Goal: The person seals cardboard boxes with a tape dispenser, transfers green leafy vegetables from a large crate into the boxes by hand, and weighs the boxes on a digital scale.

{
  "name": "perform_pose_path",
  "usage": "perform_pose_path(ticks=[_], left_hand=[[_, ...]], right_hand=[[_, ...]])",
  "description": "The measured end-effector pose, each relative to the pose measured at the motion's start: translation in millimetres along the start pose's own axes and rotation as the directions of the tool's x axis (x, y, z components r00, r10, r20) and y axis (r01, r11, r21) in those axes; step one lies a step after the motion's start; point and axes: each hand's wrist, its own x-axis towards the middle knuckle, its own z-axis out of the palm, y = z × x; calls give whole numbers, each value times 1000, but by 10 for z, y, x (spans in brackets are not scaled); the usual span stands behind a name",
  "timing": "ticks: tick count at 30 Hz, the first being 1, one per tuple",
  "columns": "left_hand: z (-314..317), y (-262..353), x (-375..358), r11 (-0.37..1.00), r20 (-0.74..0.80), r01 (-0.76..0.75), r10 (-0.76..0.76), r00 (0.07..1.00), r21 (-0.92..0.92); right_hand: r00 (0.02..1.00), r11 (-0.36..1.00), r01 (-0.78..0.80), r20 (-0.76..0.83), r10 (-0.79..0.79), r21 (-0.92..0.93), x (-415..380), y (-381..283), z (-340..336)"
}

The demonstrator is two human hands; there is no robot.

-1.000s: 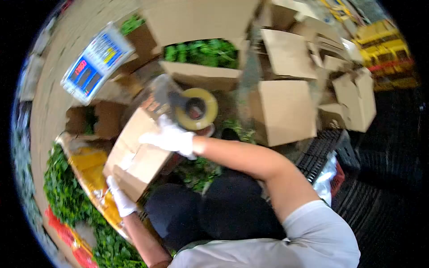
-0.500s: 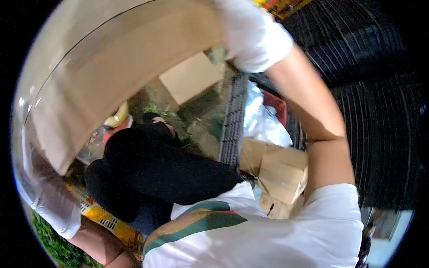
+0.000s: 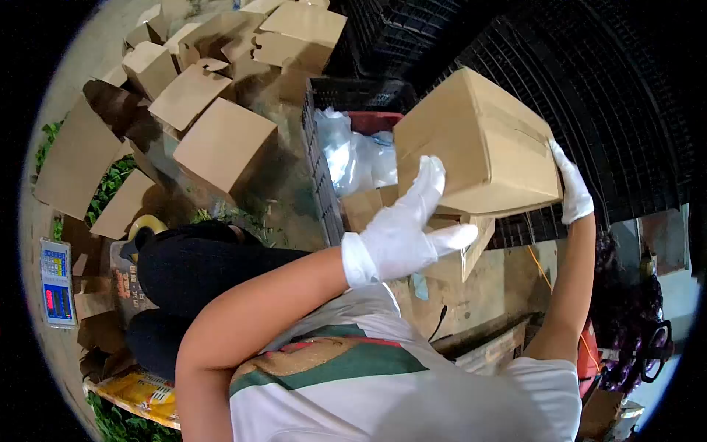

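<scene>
A closed cardboard box (image 3: 449, 140) is tilted in front of the black crates, at the right of the view. My right hand (image 3: 572, 184), in a white glove, presses along its right side and holds it. Below the box's near left edge is my left hand (image 3: 405, 232), also gloved in white. Its fingers are spread and stretched out, with one fingertip overlapping the box's face. Beneath the box, another cardboard carton (image 3: 475, 247) shows in part, its rest hidden.
A black plastic crate (image 3: 317, 162) holds clear plastic bags (image 3: 353, 151). Several cardboard boxes (image 3: 224, 144) stand on the floor at upper left, near green leaves (image 3: 110, 188). A digital scale (image 3: 57, 283) is at far left. Black crates (image 3: 589, 96) are stacked at right.
The large cardboard surface between my hands has left the upper left. A box is now at the right in my right hand. My left hand has come from the lower left to the middle.
</scene>
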Motion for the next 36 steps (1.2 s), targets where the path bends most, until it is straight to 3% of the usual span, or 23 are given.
perform_pose_path(ticks=[2,5,11,13,14,16,17,18,19,21,23,24,25,26,27,28,29,30,31,33,34,35,36], left_hand=[[-52,112,48,1000,21,2,-3,1000,30],[-197,55,83,997,19,-6,5,1000,74],[-355,-207,253,993,-11,-52,54,998,106],[-323,-355,312,980,-4,80,-82,997,-185],[-317,-370,320,991,-26,134,-134,991,-29],[-296,-449,380,967,12,173,-174,985,-187],[-288,-583,420,961,26,249,-247,969,-119],[-235,-762,423,941,72,290,-281,957,-174],[-170,-932,404,915,113,330,-312,944,-232],[-148,-1099,335,925,155,380,-378,913,16],[-242,-938,310,855,248,444,-506,826,267],[-310,-849,272,845,240,398,-495,835,358],[-389,-794,215,840,216,418,-505,836,346],[-501,-758,137,852,157,384,-459,874,355],[-640,-699,38,861,97,346,-407,908,372],[-835,-566,-100,863,21,396,-423,906,314],[-1055,-422,-250,894,-21,427,-429,903,139],[-1274,-193,-428,902,-129,424,-412,902,86],[-1433,-146,-661,967,-311,252,-227,923,45],[-1757,205,-1135,918,-550,192,-364,752,-347],[-1846,364,-1348,953,-758,163,-303,578,-257],[-1958,473,-1589,967,-862,208,-227,453,-146],[-1963,471,-1892,899,-892,-125,-382,243,-419]], right_hand=[[999,999,8,-41,-7,33,207,251,-99],[999,1000,11,-29,-12,-27,216,24,140],[988,990,135,68,-137,41,687,-196,485],[979,985,159,116,-165,62,854,-169,601],[976,985,161,138,-168,62,924,-136,670],[968,986,145,195,-160,86,1153,109,842],[959,975,218,196,-206,-38,1275,295,924],[894,865,425,271,-357,-265,1660,730,952],[934,899,329,238,-265,-290,1723,927,1065],[983,936,125,166,-74,-328,1848,1312,1294],[974,981,-32,213,74,-193,2005,1471,1386],[960,928,8,264,98,-372,2144,1491,1423],[931,868,259,348,-107,-424,2416,1834,1485],[857,853,293,514,-34,-432,2590,2030,1591],[752,904,76,619,225,-420,2347,1803,1718],[659,728,216,647,383,-651,2077,1574,1962],[567,725,79,629,531,-684,1703,1235,2152],[612,555,394,660,436,-733,1672,1141,2405],[618,299,645,711,337,-703,1667,1046,2674],[648,242,711,749,139,-660,1545,631,3237],[572,292,782,820,15,-551,1344,319,3492],[488,325,841,865,-115,-432,1143,62,3733],[475,499,784,874,-98,-370,1066,27,4054]])
